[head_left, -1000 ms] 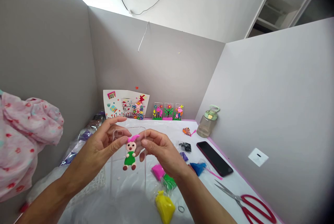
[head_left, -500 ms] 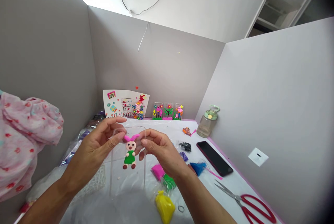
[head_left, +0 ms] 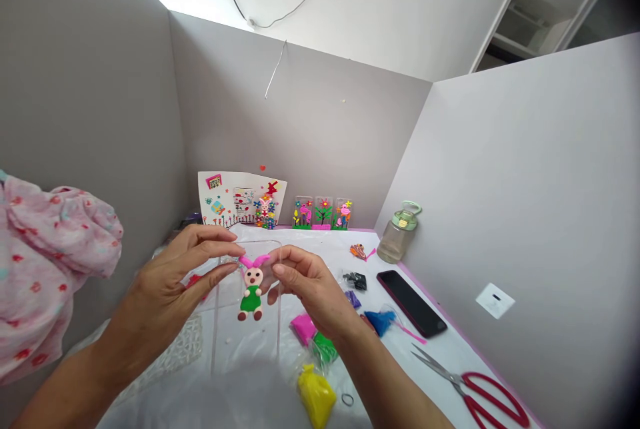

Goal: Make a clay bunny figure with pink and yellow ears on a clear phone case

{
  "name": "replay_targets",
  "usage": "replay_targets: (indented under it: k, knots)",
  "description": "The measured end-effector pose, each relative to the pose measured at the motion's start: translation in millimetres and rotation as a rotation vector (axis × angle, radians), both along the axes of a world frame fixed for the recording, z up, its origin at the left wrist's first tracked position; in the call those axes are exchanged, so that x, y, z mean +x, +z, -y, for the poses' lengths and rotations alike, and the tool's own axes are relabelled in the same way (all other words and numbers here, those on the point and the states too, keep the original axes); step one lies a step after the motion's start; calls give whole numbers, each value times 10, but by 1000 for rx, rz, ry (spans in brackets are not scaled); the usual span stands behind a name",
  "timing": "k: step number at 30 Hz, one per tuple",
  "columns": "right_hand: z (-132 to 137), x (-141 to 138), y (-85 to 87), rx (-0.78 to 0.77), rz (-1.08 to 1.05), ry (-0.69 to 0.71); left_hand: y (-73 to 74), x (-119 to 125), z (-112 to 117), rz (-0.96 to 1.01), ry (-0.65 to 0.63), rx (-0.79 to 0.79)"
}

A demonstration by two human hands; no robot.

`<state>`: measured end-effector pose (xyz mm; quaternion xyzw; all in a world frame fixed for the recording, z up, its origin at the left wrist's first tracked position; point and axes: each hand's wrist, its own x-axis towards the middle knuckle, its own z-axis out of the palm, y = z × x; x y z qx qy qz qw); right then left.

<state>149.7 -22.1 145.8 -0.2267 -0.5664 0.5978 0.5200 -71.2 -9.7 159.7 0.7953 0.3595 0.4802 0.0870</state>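
Two hands hold one clear phone case point(head_left: 245, 322) upright above the bench's near edge, long axis vertical. Left hand point(head_left: 170, 286) and right hand point(head_left: 305, 286) pinch its top corners. Clay rabbit point(head_left: 251, 286) on its face, pink ears up, green dress. No legible writing. Red scissors point(head_left: 475, 392) at near right corner.

A clear phone case point(head_left: 245, 322) is held tilted above the desk, its top edge raised. Stuck on its upper part is a small clay rabbit point(head_left: 251, 287): 2 pink ears, a pale face, a green body and 2 dark red feet.
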Motion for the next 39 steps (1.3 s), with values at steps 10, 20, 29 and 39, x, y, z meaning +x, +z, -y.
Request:
replay_targets:
  k: [10, 20, 29, 39]
  knots:
    - [10, -3, 6, -14, 30, -10, 5, 20, 4, 30, 9, -30]
    - [10, -2, 18, -20, 32, -13, 60, 78, 49, 94, -7, -145]
    - [20, -28, 9, 1, 41, -31, -102, 174, 3, 289, -107, -457]
    - [47, -57, 17, 49, 73, -94, -49, 214, 88, 93, 25, -145]
